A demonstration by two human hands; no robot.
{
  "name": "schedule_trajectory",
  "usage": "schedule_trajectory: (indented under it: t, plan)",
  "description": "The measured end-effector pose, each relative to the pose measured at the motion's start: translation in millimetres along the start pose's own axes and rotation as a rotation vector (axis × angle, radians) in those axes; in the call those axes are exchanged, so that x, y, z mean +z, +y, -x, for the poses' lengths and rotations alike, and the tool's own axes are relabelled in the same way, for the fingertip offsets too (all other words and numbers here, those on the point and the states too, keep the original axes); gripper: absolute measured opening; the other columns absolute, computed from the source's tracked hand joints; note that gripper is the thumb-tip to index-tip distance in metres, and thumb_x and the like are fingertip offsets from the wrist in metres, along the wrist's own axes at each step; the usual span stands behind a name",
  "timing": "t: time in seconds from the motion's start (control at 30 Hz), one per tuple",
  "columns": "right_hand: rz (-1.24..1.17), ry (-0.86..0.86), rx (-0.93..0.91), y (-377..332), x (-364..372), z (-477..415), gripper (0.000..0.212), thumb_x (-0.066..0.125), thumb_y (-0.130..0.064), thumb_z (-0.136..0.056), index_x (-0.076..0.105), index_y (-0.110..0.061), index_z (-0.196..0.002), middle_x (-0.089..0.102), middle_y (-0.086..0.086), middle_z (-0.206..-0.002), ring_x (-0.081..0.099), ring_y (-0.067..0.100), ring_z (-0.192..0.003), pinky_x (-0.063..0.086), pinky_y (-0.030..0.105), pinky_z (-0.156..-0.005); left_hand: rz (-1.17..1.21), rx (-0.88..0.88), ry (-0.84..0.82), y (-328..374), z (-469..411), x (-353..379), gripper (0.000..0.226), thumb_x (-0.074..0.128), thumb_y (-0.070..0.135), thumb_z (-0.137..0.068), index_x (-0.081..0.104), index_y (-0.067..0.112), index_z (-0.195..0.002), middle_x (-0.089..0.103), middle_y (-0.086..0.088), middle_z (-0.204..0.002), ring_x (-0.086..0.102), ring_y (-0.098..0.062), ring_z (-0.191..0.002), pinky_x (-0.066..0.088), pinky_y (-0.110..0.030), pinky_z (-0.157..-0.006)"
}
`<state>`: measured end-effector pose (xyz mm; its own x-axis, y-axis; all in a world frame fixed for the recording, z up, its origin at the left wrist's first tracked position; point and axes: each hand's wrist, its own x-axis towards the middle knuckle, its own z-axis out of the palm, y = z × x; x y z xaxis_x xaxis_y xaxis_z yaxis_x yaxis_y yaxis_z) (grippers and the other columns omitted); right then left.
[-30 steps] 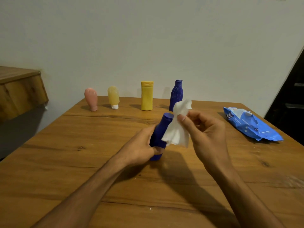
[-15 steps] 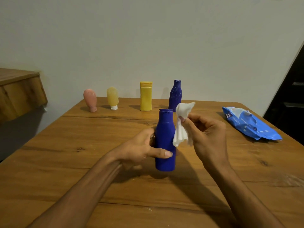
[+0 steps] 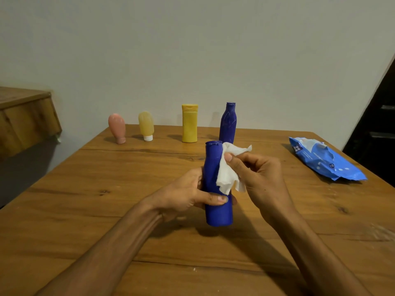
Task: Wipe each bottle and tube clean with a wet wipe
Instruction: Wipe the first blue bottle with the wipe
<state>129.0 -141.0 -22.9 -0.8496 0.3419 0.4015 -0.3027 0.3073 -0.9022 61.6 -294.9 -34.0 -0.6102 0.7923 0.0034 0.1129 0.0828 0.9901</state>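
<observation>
Fingers and thumb of the left grip (image 3: 188, 193) are curled round the lower body of a dark blue bottle (image 3: 218, 212), which is held upright over the middle of the table (image 3: 106, 210). A crumpled wet wipe (image 3: 227, 178) is pinched in the right grip (image 3: 260, 178) and laid against the bottle's upper right side. Along the far edge a pink tube (image 3: 117, 127), yellow tube (image 3: 146, 124), yellow bottle (image 3: 189, 124) and second blue bottle (image 3: 228, 122) are stood in a row. A blue wipes pack (image 3: 324, 161) is laid at the right.

Blue bottle (image 3: 216, 212), capped and upright, gripped at mid-body; crumpled white wet wipe (image 3: 227, 177) lies against its neck and shoulder. Far table (image 3: 85, 210) edge, standing in a row: pink tube (image 3: 117, 128) and yellow tube (image 3: 146, 124), both cap down, yellow bottle (image 3: 189, 124), second blue bottle (image 3: 228, 122).
</observation>
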Motion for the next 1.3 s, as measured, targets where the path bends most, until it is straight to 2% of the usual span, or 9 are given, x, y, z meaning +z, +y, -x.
schedule_trajectory:
  t: [0.23,0.43,0.6,0.73,0.93,1.03,1.17,1.23,1.3]
  plan:
    - [0.176,-0.020,-0.049,3.5,-1.7,-1.6,0.010,0.070,-0.025,-0.080,0.070,-0.015,-0.078,0.070,-0.002,-0.078,0.067,0.011,-0.074,0.057,0.026,-0.064,0.053,-0.013,0.120,-7.5,-6.4,-2.6,0.048,0.066,-0.001,-0.085,0.050,0.015,-0.127,0.066,-0.010,-0.121,0.066,-0.023,-0.109,0.055,-0.041,-0.092]
    - [0.356,-0.175,0.017,1.4,-10.7,-4.7,0.013,0.072,-0.020,-0.080,0.069,-0.026,-0.069,0.069,-0.012,-0.068,0.064,0.000,-0.065,0.049,0.013,-0.054,0.082,-0.003,0.201,-6.3,-8.8,-9.6,0.065,0.076,0.027,-0.064,0.049,0.023,-0.123,0.066,-0.004,-0.116,0.070,-0.016,-0.097,0.058,-0.029,-0.077]
    - [0.551,-0.291,0.176,2.3,-26.5,-10.8,0.004,0.067,-0.025,-0.083,0.070,-0.024,-0.085,0.066,-0.009,-0.093,0.062,0.006,-0.088,0.053,0.027,-0.075,0.039,0.059,0.259,-4.5,-16.6,-5.3,0.048,0.078,0.018,-0.072,0.054,0.032,-0.111,0.068,0.008,-0.108,0.069,-0.006,-0.092,0.056,-0.020,-0.069]
    - [0.595,-0.244,0.233,0.8,-43.0,-14.6,0.007,0.063,-0.025,-0.087,0.066,-0.020,-0.088,0.061,-0.004,-0.102,0.059,0.014,-0.094,0.051,0.030,-0.074,-0.072,0.137,0.245,6.8,-39.7,3.9,0.041,0.077,0.013,-0.079,0.055,0.036,-0.106,0.065,0.015,-0.106,0.064,0.002,-0.093,0.051,-0.012,-0.065]
    - [0.657,0.002,0.245,15.7,-82.2,-30.0,0.009,0.060,-0.024,-0.091,0.059,-0.016,-0.095,0.062,0.007,-0.114,0.059,0.019,-0.094,0.050,0.031,-0.070,-0.113,0.169,0.207,14.5,-102.5,28.3,0.042,0.078,0.009,-0.079,0.058,0.024,-0.113,0.067,0.008,-0.110,0.063,-0.004,-0.101,0.051,-0.019,-0.081]
    - [0.687,0.065,0.302,21.8,-103.0,-41.0,0.012,0.062,-0.021,-0.090,0.057,-0.016,-0.100,0.061,0.011,-0.116,0.058,0.020,-0.094,0.052,0.034,-0.073,-0.058,0.133,0.201,4.6,-131.7,46.8,0.048,0.080,0.007,-0.077,0.057,0.022,-0.116,0.068,0.001,-0.115,0.064,-0.012,-0.106,0.053,-0.031,-0.092]
    - [0.790,0.118,0.355,29.9,-121.1,-52.0,0.019,0.061,-0.017,-0.090,0.061,-0.011,-0.109,0.059,0.013,-0.120,0.055,0.020,-0.092,0.047,0.025,-0.059,0.022,0.076,0.160,-8.5,-154.6,69.8,0.045,0.078,0.004,-0.078,0.055,0.033,-0.103,0.066,0.001,-0.114,0.064,-0.016,-0.107,0.054,-0.036,-0.088]
    - [0.811,0.145,0.369,34.2,-125.5,-54.6,0.022,0.060,-0.017,-0.091,0.061,-0.009,-0.112,0.060,0.014,-0.119,0.053,0.020,-0.090,0.047,0.026,-0.058,0.025,0.052,0.133,-11.6,-163.2,77.6,0.045,0.077,0.005,-0.079,0.055,0.031,-0.108,0.066,0.001,-0.116,0.064,-0.017,-0.109,0.054,-0.043,-0.093]
    - [0.836,0.171,0.370,37.6,-127.7,-56.0,0.021,0.058,-0.016,-0.092,0.062,-0.009,-0.111,0.061,0.014,-0.116,0.053,0.019,-0.089,0.050,0.030,-0.063,0.011,0.062,0.112,-10.7,-170.1,82.7,0.049,0.076,0.005,-0.080,0.054,0.027,-0.117,0.065,0.003,-0.117,0.062,-0.015,-0.109,0.055,-0.035,-0.087]
